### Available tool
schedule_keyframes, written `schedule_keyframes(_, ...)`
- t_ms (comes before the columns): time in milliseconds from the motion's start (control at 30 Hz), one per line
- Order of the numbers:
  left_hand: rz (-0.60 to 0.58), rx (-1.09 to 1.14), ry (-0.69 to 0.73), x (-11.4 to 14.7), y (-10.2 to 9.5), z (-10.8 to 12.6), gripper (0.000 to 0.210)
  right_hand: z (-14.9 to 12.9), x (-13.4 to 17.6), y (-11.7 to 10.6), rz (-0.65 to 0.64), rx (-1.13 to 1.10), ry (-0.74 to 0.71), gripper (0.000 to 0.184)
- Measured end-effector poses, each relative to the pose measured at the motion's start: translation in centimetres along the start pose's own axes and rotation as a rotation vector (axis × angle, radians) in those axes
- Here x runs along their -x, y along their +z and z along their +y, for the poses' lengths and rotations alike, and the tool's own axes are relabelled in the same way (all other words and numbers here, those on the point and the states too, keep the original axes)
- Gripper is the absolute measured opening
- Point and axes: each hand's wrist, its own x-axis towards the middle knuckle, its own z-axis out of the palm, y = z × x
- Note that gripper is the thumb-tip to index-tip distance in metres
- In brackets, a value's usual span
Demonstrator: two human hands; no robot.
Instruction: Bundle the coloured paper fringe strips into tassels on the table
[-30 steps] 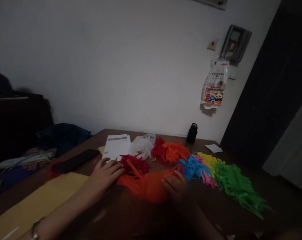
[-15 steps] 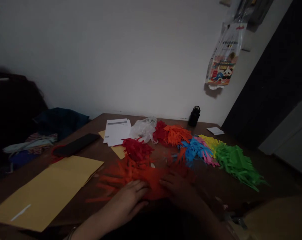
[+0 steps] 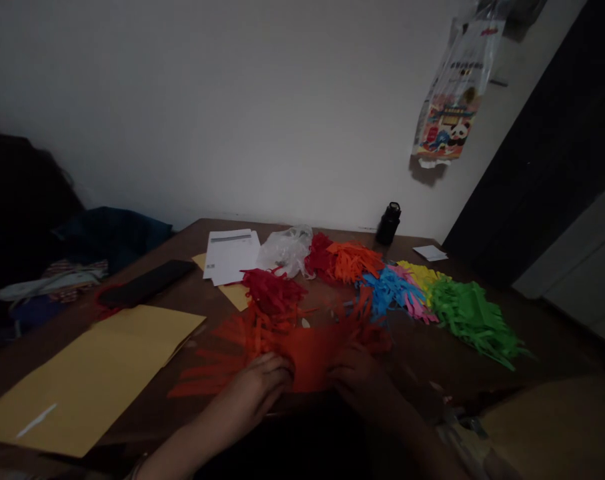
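An orange fringed sheet (image 3: pixel 309 357), like crepe paper or thin cloth, lies near the table's front edge, its cut strips fanning out to the left and at the back right. My left hand (image 3: pixel 265 381) is on the left part of its solid middle, fingers bent and closed on it. On the other side my right hand (image 3: pixel 357 377), dim in shadow, has its bent fingers on the sheet too; the fingertips are partly hidden. A red fringed bundle (image 3: pixel 272 290) touches the strips just behind.
Fringed bundles in orange (image 3: pixel 355 261), blue (image 3: pixel 389 290), yellow (image 3: pixel 419 272) and green (image 3: pixel 475 320) lie to the right. Behind are a clear plastic bag (image 3: pixel 287 250), white papers (image 3: pixel 232 257) and a black bottle (image 3: pixel 388 223). Yellow card (image 3: pixel 92 373) and a dark case (image 3: pixel 147 283) lie left.
The left fingers, flatter before, are now more bent on the orange sheet. Its middle shows more between my hands, and the right hand is slightly further right. The view has tipped down a little.
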Motion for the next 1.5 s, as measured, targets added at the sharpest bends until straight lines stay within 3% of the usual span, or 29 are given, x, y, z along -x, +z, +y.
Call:
schedule_keyframes(233, 0.059, 0.002, -0.128, -0.1, 0.8, -0.2, 0.021, -1.9, -1.2, 1.0, 0.019, 0.032, 0.023, 0.022)
schedule_keyframes(500, -0.057, -0.067, -0.008, 1.1, -1.9, -0.5, 0.025, -1.7, -1.4, 1.7, 0.027, 0.05, 0.024, 0.013)
schedule_keyframes(633, -0.075, -0.127, -0.016, 1.0, -1.9, -1.1, 0.019, -2.1, -1.2, 1.4, 0.051, 0.026, 0.024, 0.016)
schedule_keyframes(1033, -0.023, 0.039, -0.127, 0.9, -1.9, -0.8, 0.022, -2.5, -1.9, 2.1, 0.013, 0.026, 0.085, 0.02)
schedule_keyframes(1167, 0.033, 0.05, -0.17, 1.1, -1.6, -1.3, 0.022, -3.0, -2.4, 2.0, 0.026, 0.043, 0.065, 0.03)
schedule_keyframes(1233, 0.058, 0.056, -0.183, 1.3, -1.7, -1.4, 0.023, -2.9, -2.6, 2.0, 0.044, 0.079, 0.034, 0.023)
schedule_keyframes(1300, 0.096, 0.011, -0.167, 1.5, -1.8, -1.1, 0.021, -2.5, -2.8, 2.4, 0.08, 0.128, -0.016, 0.016)
schedule_keyframes(1367, 0.156, -0.091, -0.095, 1.4, -1.7, -0.5, 0.016, -2.0, -3.0, 3.1, 0.149, 0.184, -0.074, 0.021)
schedule_keyframes(1400, 0.167, -0.15, -0.043, 1.3, -1.6, -0.1, 0.026, -1.7, -3.0, 3.5, 0.179, 0.209, -0.102, 0.022)
schedule_keyframes(1467, 0.121, -0.241, 0.047, 0.7, -1.1, 0.7, 0.044, -1.1, -2.9, 4.4, 0.195, 0.242, -0.156, 0.023)
schedule_keyframes(1500, 0.074, -0.259, 0.066, 0.3, -0.8, 1.0, 0.041, -0.8, -2.8, 4.8, 0.172, 0.248, -0.174, 0.023)
